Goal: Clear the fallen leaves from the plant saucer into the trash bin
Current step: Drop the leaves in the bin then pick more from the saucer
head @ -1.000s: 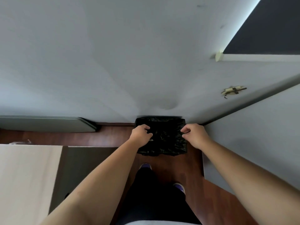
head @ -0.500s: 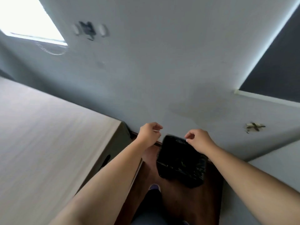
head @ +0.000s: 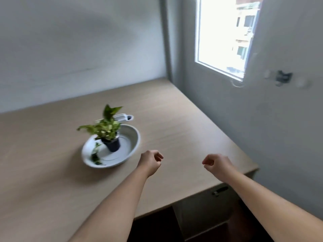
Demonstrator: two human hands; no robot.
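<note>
1. The saucer (head: 111,151) sits on the tabletop (head: 183,130) toward its back edge, with a small potted plant (head: 108,131) standing in it.
2. Fallen leaves (head: 95,155) lie in the saucer's left part, beside the pot, so clearing is not finished.
3. The left hand (head: 150,161) hovers over the tabletop just right of the saucer, fingers loosely curled, apparently holding nothing.
4. The right hand (head: 216,165) hangs near the tabletop's right edge, likewise curled and seemingly empty.
5. The trash bin is out of view; the leaves must yet be gathered and carried to it.

Pale wood desk (head: 174,119), grey walls (head: 70,41), bright window (head: 222,32).
</note>
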